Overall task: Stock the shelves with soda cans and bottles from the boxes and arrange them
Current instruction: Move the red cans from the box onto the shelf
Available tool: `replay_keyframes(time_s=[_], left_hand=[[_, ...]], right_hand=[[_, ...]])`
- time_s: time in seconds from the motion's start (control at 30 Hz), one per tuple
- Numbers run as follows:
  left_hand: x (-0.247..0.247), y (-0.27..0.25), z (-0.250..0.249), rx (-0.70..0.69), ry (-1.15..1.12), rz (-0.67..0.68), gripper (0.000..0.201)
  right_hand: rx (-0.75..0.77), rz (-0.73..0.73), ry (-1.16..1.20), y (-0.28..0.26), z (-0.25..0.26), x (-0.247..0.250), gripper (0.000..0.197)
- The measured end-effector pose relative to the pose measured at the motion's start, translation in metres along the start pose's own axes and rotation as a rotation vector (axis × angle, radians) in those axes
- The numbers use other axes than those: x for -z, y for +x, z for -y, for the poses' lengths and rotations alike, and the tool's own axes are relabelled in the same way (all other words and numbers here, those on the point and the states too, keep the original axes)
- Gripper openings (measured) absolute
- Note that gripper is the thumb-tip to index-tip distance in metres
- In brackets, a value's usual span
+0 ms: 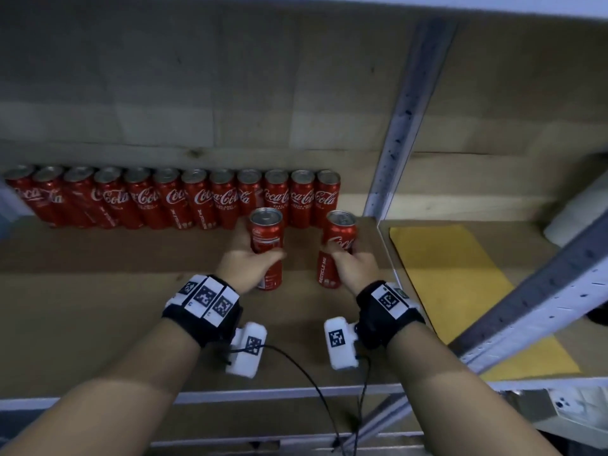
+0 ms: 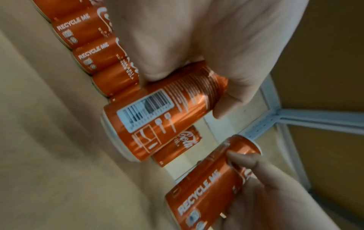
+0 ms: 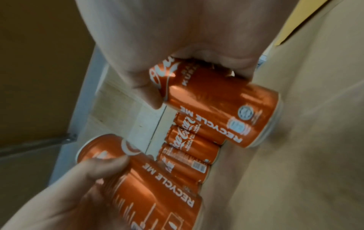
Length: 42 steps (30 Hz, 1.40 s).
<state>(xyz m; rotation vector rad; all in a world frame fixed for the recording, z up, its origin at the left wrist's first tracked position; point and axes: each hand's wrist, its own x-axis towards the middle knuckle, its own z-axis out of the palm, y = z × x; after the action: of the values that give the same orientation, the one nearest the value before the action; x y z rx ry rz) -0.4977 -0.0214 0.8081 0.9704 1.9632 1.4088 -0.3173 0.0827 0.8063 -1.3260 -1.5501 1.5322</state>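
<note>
My left hand (image 1: 247,262) grips one Coca-Cola can (image 1: 266,251), my right hand (image 1: 353,263) wraps another (image 1: 338,248) — shove either forward carelessly and the back row of cans (image 1: 171,199) could topple.

A row of cans (image 1: 171,197) lines the back wall of the shelf (image 1: 98,291), blocking reach there. In front of the row the shelf board lies bare to its front edge. Right of the row, an upright metal post (image 1: 399,126) bounds the bay.
</note>
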Motion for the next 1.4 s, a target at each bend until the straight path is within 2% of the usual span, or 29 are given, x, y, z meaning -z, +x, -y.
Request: replay_keyframes(time_s=[0.1, 0.2, 0.3, 0.43, 0.6, 0.7, 0.83, 0.97, 1.07, 1.4], left_hand=[[-0.011, 0.016, 0.011, -0.012, -0.001, 0.042, 0.089], [-0.021, 0.023, 0.012, -0.039, -0.037, 0.053, 0.080], [-0.026, 0.029, 0.017, -0.078, -0.075, 0.028, 0.073], [-0.028, 0.028, 0.027, -0.114, -0.093, 0.025, 0.078], [-0.020, 0.026, 0.046, -0.051, 0.092, 0.053, 0.084], [-0.016, 0.024, 0.058, -0.077, 0.118, -0.002, 0.064], [-0.019, 0.033, 0.055, -0.093, 0.109, 0.006, 0.055], [-0.026, 0.057, 0.047, -0.098, 0.120, 0.006, 0.062], [-0.030, 0.073, 0.045, -0.149, 0.174, -0.019, 0.063], [-0.040, 0.104, 0.024, -0.127, 0.153, -0.011, 0.071]], right_hand=[[0.026, -0.017, -0.048, 0.009, -0.001, -0.009, 0.056], [0.048, -0.011, -0.090, 0.016, -0.002, -0.012, 0.062], [0.051, 0.006, -0.147, 0.017, -0.001, -0.011, 0.063], [0.108, 0.036, -0.178, 0.015, -0.010, -0.013, 0.063], [0.146, -0.001, -0.161, 0.025, -0.025, -0.016, 0.067], [0.133, -0.064, -0.133, 0.030, -0.029, -0.012, 0.061], [0.121, -0.029, -0.164, 0.039, -0.027, -0.017, 0.058], [0.155, -0.030, -0.352, 0.058, -0.013, -0.025, 0.064], [0.163, -0.075, -0.349, 0.069, -0.006, -0.027, 0.059], [0.100, -0.123, -0.388, 0.099, 0.016, -0.035, 0.057]])
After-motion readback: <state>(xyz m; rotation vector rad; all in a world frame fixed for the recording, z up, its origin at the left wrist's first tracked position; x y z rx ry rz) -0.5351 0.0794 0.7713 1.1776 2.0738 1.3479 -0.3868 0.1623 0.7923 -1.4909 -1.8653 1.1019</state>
